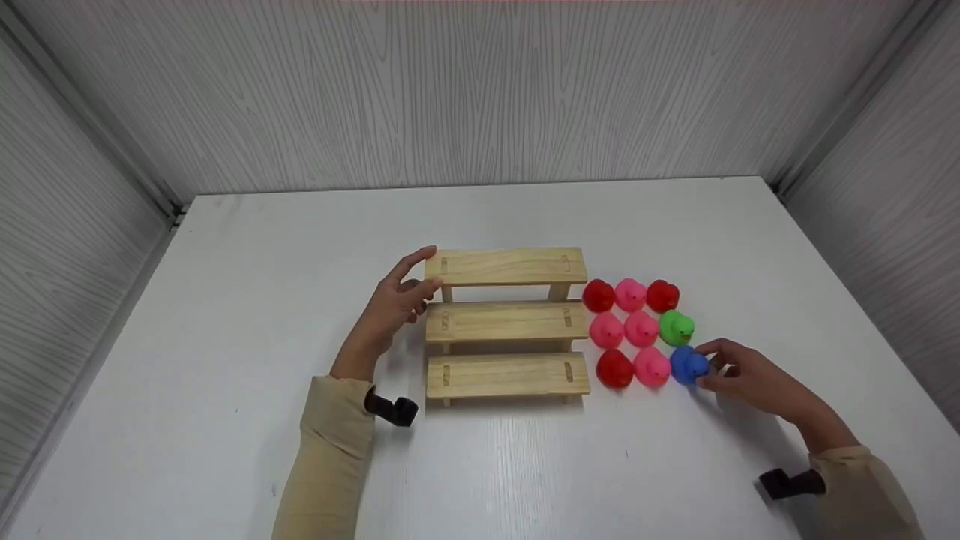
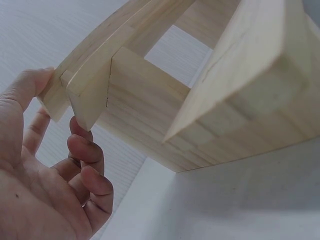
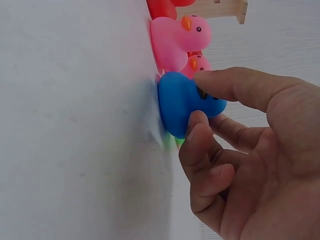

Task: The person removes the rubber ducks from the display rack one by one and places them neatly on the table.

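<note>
A three-tier wooden shelf stand (image 1: 505, 321) rests on the white table. My left hand (image 1: 393, 301) holds the left end of its top board, thumb on the front edge and index finger at the back corner. In the left wrist view that hand (image 2: 52, 170) has its other fingers curled beneath the board. To the right of the stand, my right hand (image 1: 750, 379) pinches a blue rubber duck (image 1: 688, 365) between thumb and fingers. The right wrist view shows this blue duck (image 3: 180, 105) upright, its base at the table surface, beside a pink duck (image 3: 172, 42).
Rows of rubber ducks sit close against the stand's right side: red ones (image 1: 615, 368), pink ones (image 1: 652, 366) and a green one (image 1: 676, 328). Pale wood-grain panels (image 1: 480, 97) wall the table at the back and sides.
</note>
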